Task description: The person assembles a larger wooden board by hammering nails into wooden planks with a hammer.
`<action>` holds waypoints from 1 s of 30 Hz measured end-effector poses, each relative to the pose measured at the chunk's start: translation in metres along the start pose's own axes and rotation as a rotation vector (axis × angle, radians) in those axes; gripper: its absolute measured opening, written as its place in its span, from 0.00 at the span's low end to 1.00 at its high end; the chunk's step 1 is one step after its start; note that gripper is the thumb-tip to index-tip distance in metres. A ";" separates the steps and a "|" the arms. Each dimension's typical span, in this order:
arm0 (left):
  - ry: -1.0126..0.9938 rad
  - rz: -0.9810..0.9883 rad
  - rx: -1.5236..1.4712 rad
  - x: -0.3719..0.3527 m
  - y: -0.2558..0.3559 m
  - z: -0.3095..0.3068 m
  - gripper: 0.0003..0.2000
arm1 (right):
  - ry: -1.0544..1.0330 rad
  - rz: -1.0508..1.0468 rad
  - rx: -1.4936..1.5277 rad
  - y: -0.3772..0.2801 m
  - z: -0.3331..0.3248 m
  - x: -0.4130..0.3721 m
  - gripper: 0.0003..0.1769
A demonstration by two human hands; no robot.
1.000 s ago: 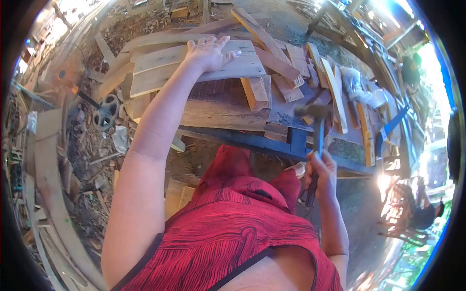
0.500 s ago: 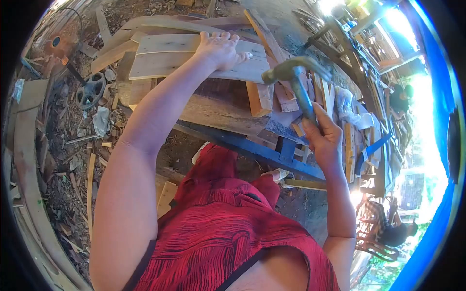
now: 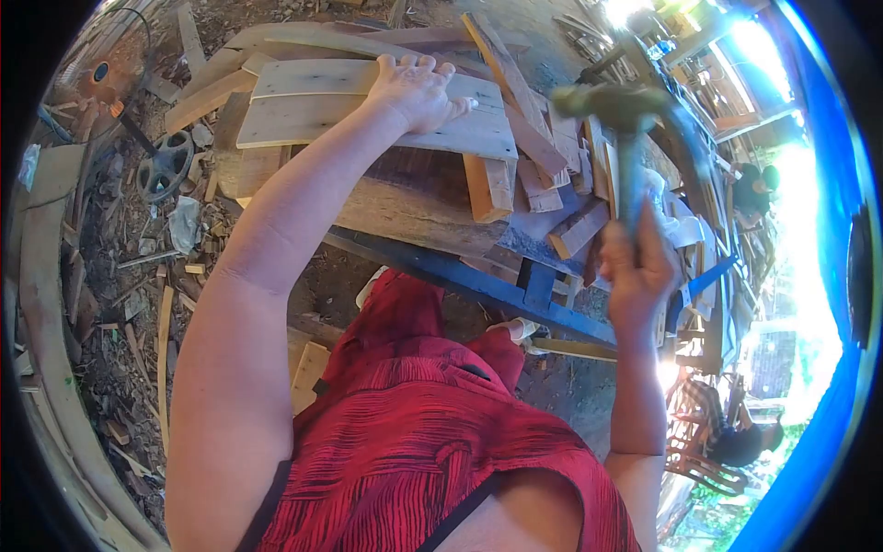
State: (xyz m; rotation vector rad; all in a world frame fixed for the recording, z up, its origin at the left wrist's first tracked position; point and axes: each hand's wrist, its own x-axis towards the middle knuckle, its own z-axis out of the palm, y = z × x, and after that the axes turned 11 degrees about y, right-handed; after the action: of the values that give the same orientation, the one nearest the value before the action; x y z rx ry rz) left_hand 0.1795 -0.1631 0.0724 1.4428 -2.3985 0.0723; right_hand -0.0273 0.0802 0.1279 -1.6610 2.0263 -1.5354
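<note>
My left hand (image 3: 414, 95) lies on a pair of pale planks (image 3: 303, 118) set side by side, its fingers spread toward their far edge. Under the planks' right end is a short wooden block (image 3: 488, 187), and a thick rough timber (image 3: 414, 217) lies below on the workbench. My right hand (image 3: 641, 262) is wrapped round the handle of a claw hammer (image 3: 629, 152), which is raised to the right of the planks, its head slightly blurred. Whether a nail stands in the planks I cannot make out.
Loose offcuts (image 3: 538, 147) lie right of the planks. A blue handsaw (image 3: 704, 281) and a clear plastic bag (image 3: 676, 221) are further right. The bench has a blue metal frame (image 3: 460, 276). A fan (image 3: 166, 168) stands at left amid scraps. Someone (image 3: 756, 189) is at the far right.
The hammer and my right hand have moved up and to the right, away from the planks' right end. My left hand stays on the planks.
</note>
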 end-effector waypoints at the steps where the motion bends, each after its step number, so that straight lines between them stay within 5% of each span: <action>1: 0.001 0.003 -0.001 -0.001 0.001 -0.002 0.35 | -0.017 -0.048 -0.064 0.009 0.003 -0.003 0.26; 5: 0.014 0.017 -0.012 -0.001 0.001 -0.006 0.34 | -0.272 0.080 -0.279 0.018 0.012 -0.005 0.25; 15: 0.040 0.013 -0.013 -0.001 0.000 0.000 0.33 | 0.165 -0.059 0.124 -0.037 -0.018 0.006 0.26; 17: 0.043 0.010 -0.011 -0.001 0.000 0.000 0.33 | 0.177 -0.162 -0.117 -0.018 -0.010 -0.004 0.26; 19: 0.045 0.011 -0.011 -0.002 0.000 0.000 0.33 | 0.009 -0.154 -0.205 0.012 0.001 -0.011 0.25; 21: 0.049 0.025 -0.015 0.000 -0.001 -0.001 0.33 | -0.287 0.099 -0.298 0.016 0.011 -0.012 0.26; 25: 0.029 0.003 -0.027 0.001 0.001 -0.001 0.33 | -0.295 -0.002 -0.190 -0.008 -0.001 -0.001 0.27; 30: 0.043 0.007 -0.015 0.000 0.000 -0.002 0.35 | 0.038 0.018 0.054 -0.048 -0.022 0.012 0.27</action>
State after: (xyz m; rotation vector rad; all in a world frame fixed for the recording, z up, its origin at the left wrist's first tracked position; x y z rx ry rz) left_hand 0.1804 -0.1627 0.0736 1.4111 -2.3648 0.0860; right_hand -0.0132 0.0895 0.1787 -1.6020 1.9938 -1.6128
